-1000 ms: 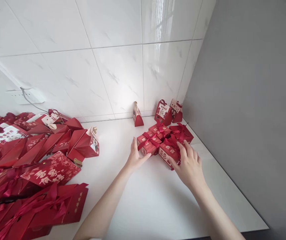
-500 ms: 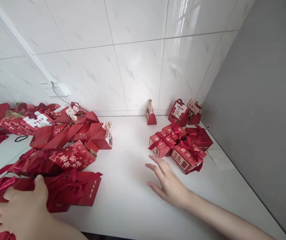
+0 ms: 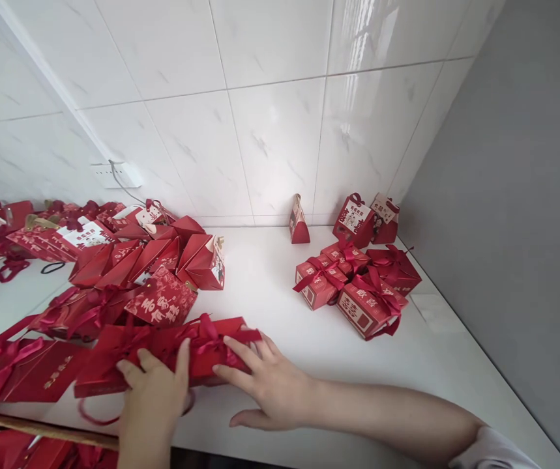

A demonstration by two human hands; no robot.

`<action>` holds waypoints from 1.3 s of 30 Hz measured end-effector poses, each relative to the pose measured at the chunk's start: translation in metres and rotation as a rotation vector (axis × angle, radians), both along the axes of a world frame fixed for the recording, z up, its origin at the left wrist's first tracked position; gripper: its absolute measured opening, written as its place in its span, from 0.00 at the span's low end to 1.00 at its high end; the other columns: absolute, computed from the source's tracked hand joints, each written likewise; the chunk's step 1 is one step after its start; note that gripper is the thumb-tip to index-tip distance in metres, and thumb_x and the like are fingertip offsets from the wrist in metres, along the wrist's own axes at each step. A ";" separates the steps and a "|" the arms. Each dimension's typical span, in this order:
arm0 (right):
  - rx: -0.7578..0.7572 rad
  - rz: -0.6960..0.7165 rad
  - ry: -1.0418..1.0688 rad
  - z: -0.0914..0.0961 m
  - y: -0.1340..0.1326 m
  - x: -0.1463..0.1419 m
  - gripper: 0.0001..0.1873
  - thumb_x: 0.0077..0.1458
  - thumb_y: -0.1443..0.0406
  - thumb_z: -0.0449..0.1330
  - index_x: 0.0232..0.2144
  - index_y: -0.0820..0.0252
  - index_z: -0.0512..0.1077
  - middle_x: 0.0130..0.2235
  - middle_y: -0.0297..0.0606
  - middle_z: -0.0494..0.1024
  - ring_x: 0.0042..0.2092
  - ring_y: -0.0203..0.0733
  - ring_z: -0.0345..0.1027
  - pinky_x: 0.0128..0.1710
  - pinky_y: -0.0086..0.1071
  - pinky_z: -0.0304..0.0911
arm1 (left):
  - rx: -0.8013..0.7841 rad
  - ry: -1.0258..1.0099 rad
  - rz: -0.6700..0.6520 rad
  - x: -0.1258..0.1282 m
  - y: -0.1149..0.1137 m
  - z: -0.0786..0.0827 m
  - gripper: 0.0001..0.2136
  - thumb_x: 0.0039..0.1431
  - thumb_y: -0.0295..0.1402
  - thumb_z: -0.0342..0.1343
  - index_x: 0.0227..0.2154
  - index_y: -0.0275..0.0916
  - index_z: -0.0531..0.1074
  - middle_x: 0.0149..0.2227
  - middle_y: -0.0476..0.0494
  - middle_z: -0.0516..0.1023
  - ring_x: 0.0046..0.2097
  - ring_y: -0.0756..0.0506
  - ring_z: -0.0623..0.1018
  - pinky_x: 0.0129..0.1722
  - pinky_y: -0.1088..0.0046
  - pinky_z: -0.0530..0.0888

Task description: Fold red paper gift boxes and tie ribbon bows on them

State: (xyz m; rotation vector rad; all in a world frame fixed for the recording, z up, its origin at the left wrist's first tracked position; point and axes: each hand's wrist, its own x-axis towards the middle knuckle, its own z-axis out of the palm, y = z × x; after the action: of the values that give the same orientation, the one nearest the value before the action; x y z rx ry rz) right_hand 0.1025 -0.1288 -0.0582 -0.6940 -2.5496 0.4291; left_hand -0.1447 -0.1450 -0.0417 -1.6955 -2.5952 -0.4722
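Observation:
A flat, unfolded red gift box with a ribbon point(image 3: 172, 352) lies near the white counter's front edge. My left hand point(image 3: 155, 391) rests on its near side, fingers spread over the card. My right hand point(image 3: 265, 381) lies flat with its fingers stretched onto the box's right end. Several folded red boxes tied with bows point(image 3: 355, 286) sit in a cluster at the right, well beyond both hands.
A large heap of flat red boxes and bags point(image 3: 98, 267) covers the counter's left half. Three small upright red bags point(image 3: 353, 221) stand against the tiled wall. A grey panel point(image 3: 519, 195) closes the right side. A wall socket point(image 3: 116, 174) with a cable sits above the heap.
Both hands left the cluster of folded boxes. The left hand went to the heap at the left, and a flat red box now lies at the front edge under both hands.

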 end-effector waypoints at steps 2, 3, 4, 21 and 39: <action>0.037 -0.089 -0.022 -0.006 0.003 0.009 0.40 0.59 0.43 0.50 0.66 0.52 0.49 0.70 0.49 0.44 0.68 0.67 0.35 0.62 0.64 0.45 | -0.067 -0.065 -0.165 0.020 -0.013 -0.001 0.28 0.55 0.44 0.50 0.53 0.29 0.70 0.63 0.18 0.57 0.66 0.20 0.51 0.57 0.37 0.60; 0.055 -0.148 -0.037 -0.009 0.007 0.015 0.39 0.59 0.45 0.51 0.66 0.53 0.50 0.69 0.50 0.45 0.68 0.67 0.34 0.62 0.64 0.45 | -0.092 -0.102 -0.209 0.031 -0.016 -0.001 0.28 0.56 0.44 0.50 0.54 0.29 0.69 0.63 0.19 0.58 0.67 0.22 0.52 0.58 0.40 0.60; 0.079 -0.213 -0.052 -0.012 0.012 0.022 0.37 0.60 0.47 0.52 0.66 0.54 0.51 0.69 0.51 0.47 0.68 0.66 0.36 0.62 0.63 0.46 | -0.104 -0.134 -0.232 0.042 -0.017 0.000 0.30 0.57 0.44 0.49 0.58 0.29 0.65 0.64 0.21 0.58 0.67 0.25 0.54 0.59 0.44 0.62; 0.291 -0.578 -0.053 -0.046 0.048 0.073 0.21 0.61 0.70 0.51 0.56 0.62 0.64 0.67 0.53 0.54 0.67 0.55 0.47 0.63 0.61 0.46 | 0.216 -0.367 -0.498 0.129 0.172 -0.029 0.33 0.63 0.33 0.46 0.68 0.34 0.41 0.63 0.22 0.58 0.62 0.33 0.66 0.56 0.56 0.68; 0.023 -1.454 0.936 -0.071 0.080 0.222 0.34 0.63 0.52 0.47 0.65 0.59 0.48 0.70 0.50 0.38 0.71 0.50 0.30 0.67 0.54 0.34 | 0.435 0.131 -0.985 0.210 0.177 -0.068 0.31 0.62 0.27 0.49 0.66 0.50 0.51 0.70 0.40 0.44 0.70 0.36 0.46 0.66 0.42 0.43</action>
State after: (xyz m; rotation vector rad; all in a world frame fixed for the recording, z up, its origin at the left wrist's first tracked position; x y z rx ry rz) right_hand 0.3247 -0.0488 -0.1295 -1.5780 -0.7929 0.1104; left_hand 0.0652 0.0319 -0.1095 -2.5488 -1.2564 -0.7947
